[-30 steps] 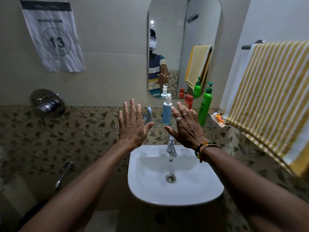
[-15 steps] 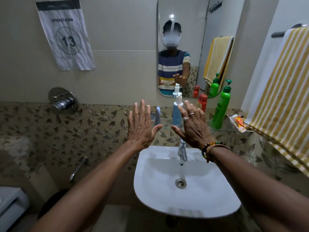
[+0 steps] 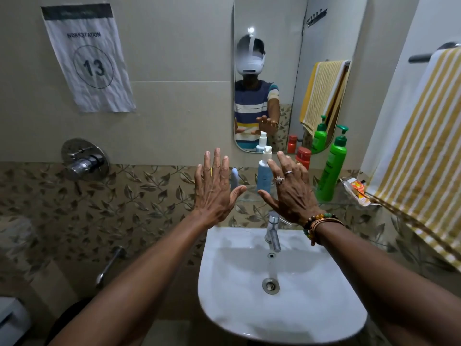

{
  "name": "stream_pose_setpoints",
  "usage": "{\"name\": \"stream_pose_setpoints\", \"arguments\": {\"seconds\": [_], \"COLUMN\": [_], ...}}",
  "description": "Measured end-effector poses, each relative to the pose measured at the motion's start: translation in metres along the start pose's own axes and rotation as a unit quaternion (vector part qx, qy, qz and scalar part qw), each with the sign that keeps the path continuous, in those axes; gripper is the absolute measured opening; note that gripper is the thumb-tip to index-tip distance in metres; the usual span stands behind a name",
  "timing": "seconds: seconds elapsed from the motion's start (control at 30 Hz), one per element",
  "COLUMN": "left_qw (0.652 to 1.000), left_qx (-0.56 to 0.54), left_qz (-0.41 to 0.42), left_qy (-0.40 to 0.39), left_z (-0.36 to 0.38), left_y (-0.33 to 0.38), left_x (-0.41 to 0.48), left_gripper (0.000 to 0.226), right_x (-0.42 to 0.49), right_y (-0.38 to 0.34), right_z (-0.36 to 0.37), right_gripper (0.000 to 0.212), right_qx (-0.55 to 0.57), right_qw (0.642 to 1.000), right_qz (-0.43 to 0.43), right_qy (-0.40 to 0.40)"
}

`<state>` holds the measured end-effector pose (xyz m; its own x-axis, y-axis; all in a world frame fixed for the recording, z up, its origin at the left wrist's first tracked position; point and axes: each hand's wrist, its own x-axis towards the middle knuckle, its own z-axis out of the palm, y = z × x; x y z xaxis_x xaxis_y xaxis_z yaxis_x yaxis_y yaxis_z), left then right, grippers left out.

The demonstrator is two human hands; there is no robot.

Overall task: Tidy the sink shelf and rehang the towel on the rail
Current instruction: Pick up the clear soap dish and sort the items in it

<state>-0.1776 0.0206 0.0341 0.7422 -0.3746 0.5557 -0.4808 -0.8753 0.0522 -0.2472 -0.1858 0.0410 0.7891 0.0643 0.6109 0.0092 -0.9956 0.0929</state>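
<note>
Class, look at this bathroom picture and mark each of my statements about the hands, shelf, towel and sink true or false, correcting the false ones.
1. Both hands are open and empty. True: the left hand and right hand are spread, holding nothing.
2. The striped towel lies in the sink. False: the striped towel hangs from the rail; the sink holds nothing.
3. A green pump bottle stands on the shelf. True: green pump bottle.
4. The wall sign shows 31. False: the wall sign shows 13.
</note>
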Motion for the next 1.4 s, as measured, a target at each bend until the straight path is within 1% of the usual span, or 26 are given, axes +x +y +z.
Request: {"name": "stream_pose_setpoints", "arguments": {"seconds": [0.07,0.23,0.43,0.53,0.7,0.8,0.93,1.1,1.2,1.3,1.4], "left_qw": [1.0,1.0,0.999,0.998,0.998,0.998,0.996,0.993,0.991,0.986,0.977], "left_qx": [-0.003,0.0,-0.02,-0.046,-0.04,-0.045,-0.041,-0.05,-0.066,-0.082,-0.088], "left_qz": [0.008,0.015,0.014,0.004,0.028,0.036,0.06,0.089,0.102,0.131,0.179], "left_qy": [0.003,0.001,0.031,0.03,0.026,0.029,0.042,0.055,0.06,0.066,0.068], "left_z": [0.002,0.003,0.006,0.015,0.03,0.032,0.033,0.043,0.052,0.059,0.066], "left_y": [-0.004,-0.029,-0.06,-0.062,-0.062,-0.054,-0.035,0.002,0.024,0.045,0.063], "left_x": [0.005,0.026,0.05,0.052,0.051,0.057,0.078,0.102,0.109,0.112,0.116], "left_gripper": [0.093,0.093,0.095,0.097,0.094,0.092,0.089,0.088,0.087,0.086,0.083], "right_x": [0.004,0.025,0.046,0.046,0.047,0.051,0.058,0.055,0.049,0.04,0.03], "right_y": [-0.002,-0.01,-0.023,-0.025,-0.015,0.0,0.026,0.061,0.079,0.095,0.112], "right_z": [0.001,0.003,0.005,0.013,0.023,0.021,0.013,0.014,0.016,0.018,0.018], "right_gripper": [0.082,0.084,0.084,0.084,0.083,0.081,0.075,0.073,0.073,0.073,0.074], "right_qx": [0.001,-0.019,-0.042,-0.043,-0.049,-0.044,-0.033,-0.025,-0.016,-0.015,-0.032], "right_qw": [1.0,1.0,0.999,0.999,0.999,0.999,0.997,0.996,0.994,0.993,0.993], "right_qz": [0.009,-0.005,0.005,0.005,0.003,0.01,0.038,0.023,0.031,0.041,0.07], "right_qy": [0.003,0.004,0.011,0.011,-0.002,0.003,0.051,0.086,0.105,0.112,0.087]}}
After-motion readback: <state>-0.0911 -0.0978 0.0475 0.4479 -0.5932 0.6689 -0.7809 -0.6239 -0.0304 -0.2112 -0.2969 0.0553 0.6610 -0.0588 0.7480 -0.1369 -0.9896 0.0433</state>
